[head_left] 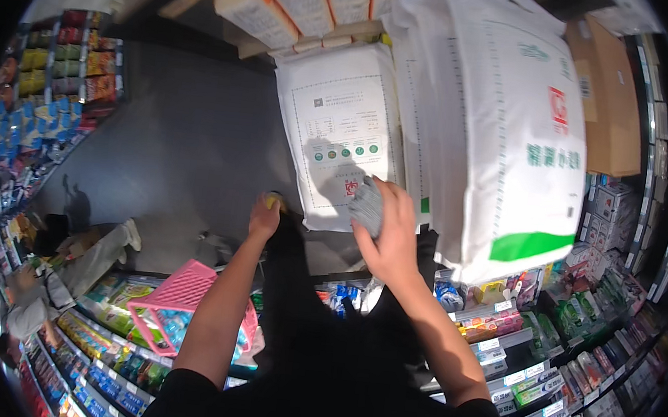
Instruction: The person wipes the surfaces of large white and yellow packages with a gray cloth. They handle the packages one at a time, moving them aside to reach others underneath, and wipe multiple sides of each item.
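Observation:
My right hand (393, 232) is closed around a grey cloth (368, 204), over the lower end of a white printed sack (342, 119). My left hand (264, 217) is to the left of that sack, with its fingers around a small yellow and black thing (274, 200) too small to name. Green round marks and a red emblem are printed on the sack. More large white sacks (523, 124) with a green band stand just right of it. The underside of the cloth is hidden.
White packs with orange edges (293, 5) line the far side. A cardboard box (609, 108) is at the right. Stocked shop shelves curve around both sides. A pink plastic basket (197, 280) stands at the lower left; a person (32, 306) is further left. Grey floor (185, 128) lies left of the sacks.

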Demonstrator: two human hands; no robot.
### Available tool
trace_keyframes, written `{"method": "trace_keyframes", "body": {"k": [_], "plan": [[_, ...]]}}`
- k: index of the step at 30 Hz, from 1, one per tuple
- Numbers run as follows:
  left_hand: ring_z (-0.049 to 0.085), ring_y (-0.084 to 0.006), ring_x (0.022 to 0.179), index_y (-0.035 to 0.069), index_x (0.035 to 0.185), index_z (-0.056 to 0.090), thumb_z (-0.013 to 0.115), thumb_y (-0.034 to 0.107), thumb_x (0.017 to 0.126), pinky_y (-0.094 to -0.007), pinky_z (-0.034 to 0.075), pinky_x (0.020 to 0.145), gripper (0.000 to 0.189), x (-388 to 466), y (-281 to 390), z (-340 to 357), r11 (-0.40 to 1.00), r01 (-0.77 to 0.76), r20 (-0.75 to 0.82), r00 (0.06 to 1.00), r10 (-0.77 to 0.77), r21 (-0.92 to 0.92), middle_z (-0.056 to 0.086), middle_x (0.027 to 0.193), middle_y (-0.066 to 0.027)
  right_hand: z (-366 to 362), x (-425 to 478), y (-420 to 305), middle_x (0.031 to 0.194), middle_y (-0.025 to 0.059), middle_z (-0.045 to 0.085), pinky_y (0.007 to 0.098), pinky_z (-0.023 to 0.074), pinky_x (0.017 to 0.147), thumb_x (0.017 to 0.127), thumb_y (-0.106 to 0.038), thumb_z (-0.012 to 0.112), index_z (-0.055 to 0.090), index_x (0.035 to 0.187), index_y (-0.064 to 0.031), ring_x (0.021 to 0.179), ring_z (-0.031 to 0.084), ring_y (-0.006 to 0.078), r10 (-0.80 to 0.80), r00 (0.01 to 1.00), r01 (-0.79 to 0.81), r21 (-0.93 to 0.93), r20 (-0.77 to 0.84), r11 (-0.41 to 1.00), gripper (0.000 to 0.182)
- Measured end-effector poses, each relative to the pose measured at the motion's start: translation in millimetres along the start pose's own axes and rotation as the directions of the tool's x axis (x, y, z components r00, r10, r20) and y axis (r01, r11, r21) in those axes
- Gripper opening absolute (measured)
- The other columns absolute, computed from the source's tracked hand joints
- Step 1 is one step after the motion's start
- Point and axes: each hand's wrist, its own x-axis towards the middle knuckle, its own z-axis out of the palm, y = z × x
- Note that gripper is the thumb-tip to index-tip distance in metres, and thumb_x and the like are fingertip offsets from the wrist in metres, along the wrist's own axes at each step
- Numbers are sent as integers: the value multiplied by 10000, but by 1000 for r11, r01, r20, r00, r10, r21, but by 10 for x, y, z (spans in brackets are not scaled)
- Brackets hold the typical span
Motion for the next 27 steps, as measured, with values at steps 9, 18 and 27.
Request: {"method": "trace_keyframes", "body": {"k": [9,18,27], "plan": [[586,-452,1338,97,1619,440,435,436,1115,-494,476,1108,607,1128,1091,1178,779,-8,-306,922,-237,-627,587,1489,-277,2422,659,2134,1764,200,238,694,134,1275,1013,-483,635,380,1673,-350,1622,193,471,-36,960,176,-502,276,847,720],[657,-411,1254,108,1606,465,426,390,1108,-487,504,1052,573,1028,1187,1140,883,76,-394,875,-283,-464,649,1436,-212,2447,1890,2356,1736,91,343,681,226,1257,995,-482,632,476,1603,-368,1588,311,409,-286,898,433,-556,335,709,639],[651,-448,1191,51,1580,486,497,338,1067,-530,497,1032,588,1027,1221,1176,903,-1,-466,857,-220,-429,685,1318,-231,2365,3095,2513,1645,125,472,691,241,1244,1030,-448,593,510,1577,-278,1527,395,435,-440,898,361,-612,24,704,579]]}}
